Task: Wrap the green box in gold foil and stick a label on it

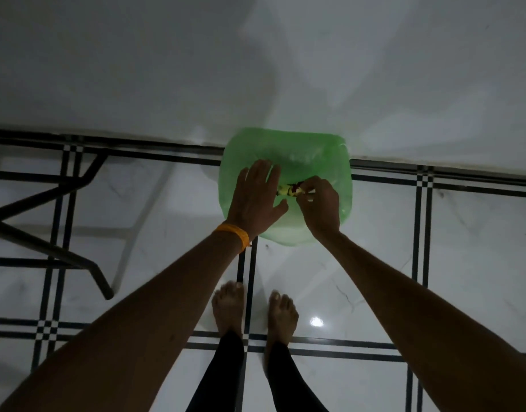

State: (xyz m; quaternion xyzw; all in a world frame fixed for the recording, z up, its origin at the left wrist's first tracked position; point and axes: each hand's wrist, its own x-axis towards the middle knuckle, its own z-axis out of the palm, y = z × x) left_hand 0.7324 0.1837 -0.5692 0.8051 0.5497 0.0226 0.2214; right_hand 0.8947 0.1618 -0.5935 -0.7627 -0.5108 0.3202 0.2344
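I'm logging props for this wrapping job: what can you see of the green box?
The green box looks like glossy, slightly see-through light green plastic, with rounded corners. Seen from above, it stands at the foot of the white wall, over the tiled floor. No gold foil covers it. The left hand lies flat on its top, fingers straight; the right hand pinches a small yellow-and-dark piece over the top's middle.

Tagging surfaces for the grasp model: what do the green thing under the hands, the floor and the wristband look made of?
Green thing: thin translucent plastic, likely a bag or film; light passes through, soft edges.
Floor: glossy white tile, maybe marble-look ceramic; lamp glare, grey veins.
Wristband: orange, probably rubber or silicone; too blurred to be sure.
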